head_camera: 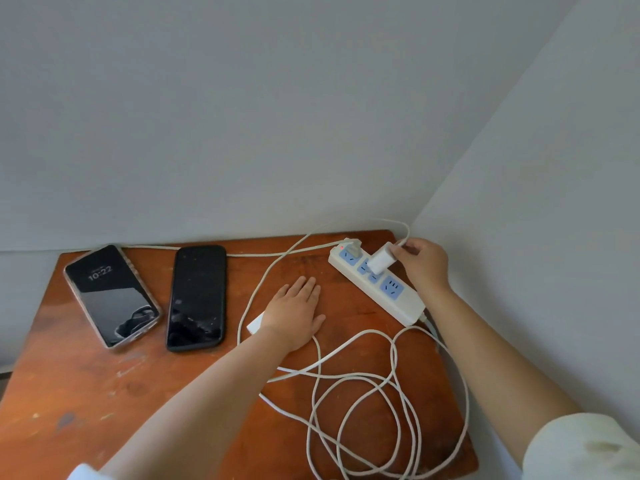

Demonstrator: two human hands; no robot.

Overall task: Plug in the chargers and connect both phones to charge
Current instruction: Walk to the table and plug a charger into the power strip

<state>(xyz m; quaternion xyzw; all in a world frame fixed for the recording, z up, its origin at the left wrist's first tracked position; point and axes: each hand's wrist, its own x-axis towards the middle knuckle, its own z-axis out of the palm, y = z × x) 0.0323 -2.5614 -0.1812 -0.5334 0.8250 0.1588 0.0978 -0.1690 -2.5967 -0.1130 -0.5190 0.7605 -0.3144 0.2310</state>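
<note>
On the wooden table [104,393] two phones lie flat at the left, one with a lit screen [111,295] and a dark one [196,297] beside it, both not yet connected. The left hand [294,311] rests spread and flat, partly over a second white charger [255,325]. The right hand [420,261] pinches a white charger [381,259] at the power strip [375,282]; it looks light and rigid, best held by its body, while its cable [360,393] is soft and tangles easily

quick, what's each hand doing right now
Left hand: open, flat on the table, holding nothing.
Right hand: closed on the white charger at the power strip.
</note>
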